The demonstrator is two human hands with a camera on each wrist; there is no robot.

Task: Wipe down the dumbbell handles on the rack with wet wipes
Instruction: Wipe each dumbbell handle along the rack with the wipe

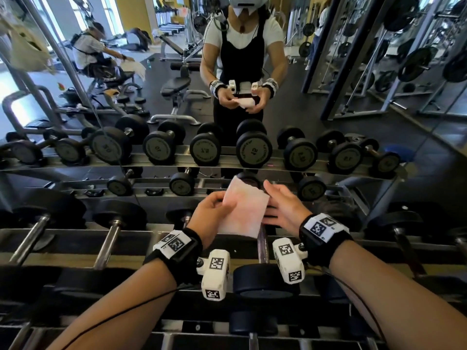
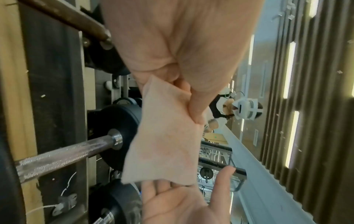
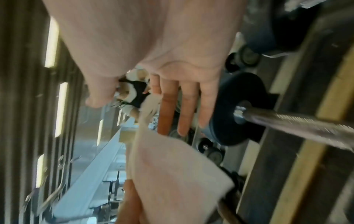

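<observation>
A white wet wipe (image 1: 244, 210) hangs flat between my hands above the rack. My left hand (image 1: 214, 214) pinches its left edge between thumb and fingers, seen close in the left wrist view on the wipe (image 2: 166, 136). My right hand (image 1: 281, 208) is open with straight fingers (image 3: 188, 106) against the wipe's right edge. Just under the wipe (image 3: 172, 174) lies a dumbbell with a steel handle (image 1: 262, 245) and black heads. Neither hand touches a handle. More steel handles (image 2: 63, 156) (image 3: 296, 124) lie on either side.
The rack's front rail (image 1: 63, 260) crosses below my wrists, carrying several black dumbbells (image 1: 38, 233). A mirror behind shows a higher row of dumbbells (image 1: 254, 149), my own reflection and a seated person (image 1: 88, 49). Weight-plate racks (image 1: 417, 59) stand at the right.
</observation>
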